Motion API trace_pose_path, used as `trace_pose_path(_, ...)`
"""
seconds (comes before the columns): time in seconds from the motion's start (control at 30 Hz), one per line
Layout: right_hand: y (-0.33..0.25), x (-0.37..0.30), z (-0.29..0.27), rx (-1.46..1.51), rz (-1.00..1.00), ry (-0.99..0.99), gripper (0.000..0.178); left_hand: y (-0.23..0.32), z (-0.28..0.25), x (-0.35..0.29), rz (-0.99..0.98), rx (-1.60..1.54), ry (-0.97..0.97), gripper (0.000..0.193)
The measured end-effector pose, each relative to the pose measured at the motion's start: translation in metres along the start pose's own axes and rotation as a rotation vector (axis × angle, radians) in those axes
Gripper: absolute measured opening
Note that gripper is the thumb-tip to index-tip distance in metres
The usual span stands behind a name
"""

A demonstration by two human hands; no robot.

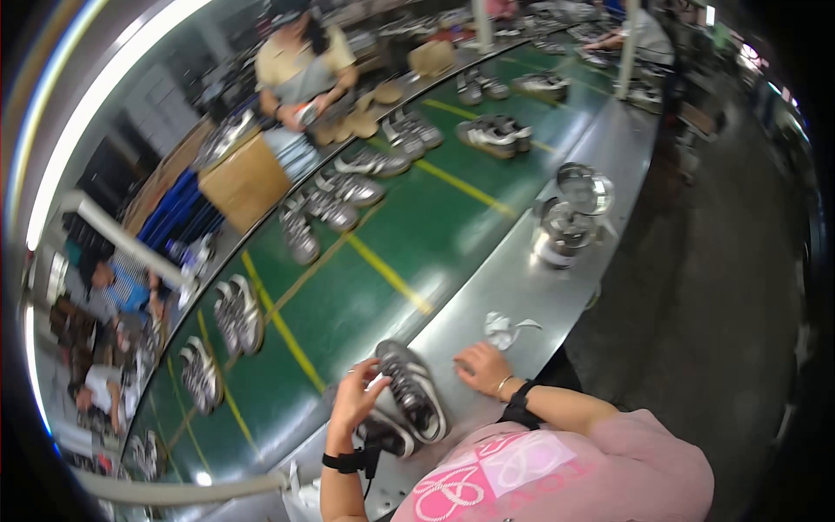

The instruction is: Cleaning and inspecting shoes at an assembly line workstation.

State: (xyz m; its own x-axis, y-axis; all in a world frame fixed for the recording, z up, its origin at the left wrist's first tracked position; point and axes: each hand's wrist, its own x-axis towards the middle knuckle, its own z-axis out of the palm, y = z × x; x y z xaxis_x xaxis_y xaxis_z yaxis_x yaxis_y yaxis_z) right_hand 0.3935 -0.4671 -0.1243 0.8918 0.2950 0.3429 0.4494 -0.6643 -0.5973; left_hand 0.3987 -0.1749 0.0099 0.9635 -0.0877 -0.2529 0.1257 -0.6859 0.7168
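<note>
Just beside the loosely curled fingers of the left hand [350,400], over the border between the metal ledge [487,291] and the green belt [326,304]: a grey shoe [405,378] with pale stripes, toe outward, heel toward the pink shirt [600,461]. Thumb and fingertips a little apart, close against the shoe's left flank; impossible to tell whether touching, gripping or merely near, with something small and white too blurred to identify at the tips. Across on the other side of the shoe, the right hand [484,370]: low at the ledge, half open with fingers slightly bent, no visible hold on anything, clear of the shoe and near a crumpled white scrap [500,331]. Partly hidden behind the left wrist and the first shoe: a second shoe [388,435], dark with pale trim. Also smeared by blur: the shiny metal containers [570,230] farther along the ledge.
</note>
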Motion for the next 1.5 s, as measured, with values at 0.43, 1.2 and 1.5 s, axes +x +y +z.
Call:
trace_pose_path(0.43, 0.01, -0.012, -0.028, -0.163, 0.216, 0.104, 0.046, -0.066, 0.029, 0.109, -0.265, -0.169, -0.313, 0.085)
trace_pose_path(1.2, 0.016, 0.008, -0.04, 0.256, -0.058, 0.158, 0.02, 0.081, 0.037, 0.033, 0.275, -0.461, 0.642, 0.053)
trace_pose_path(1.5, -0.028, 0.047, 0.004, 0.099, -0.21, -0.264, 0.013, 0.089, 0.048, 0.049, 0.299, -0.42, 0.748, 0.051)
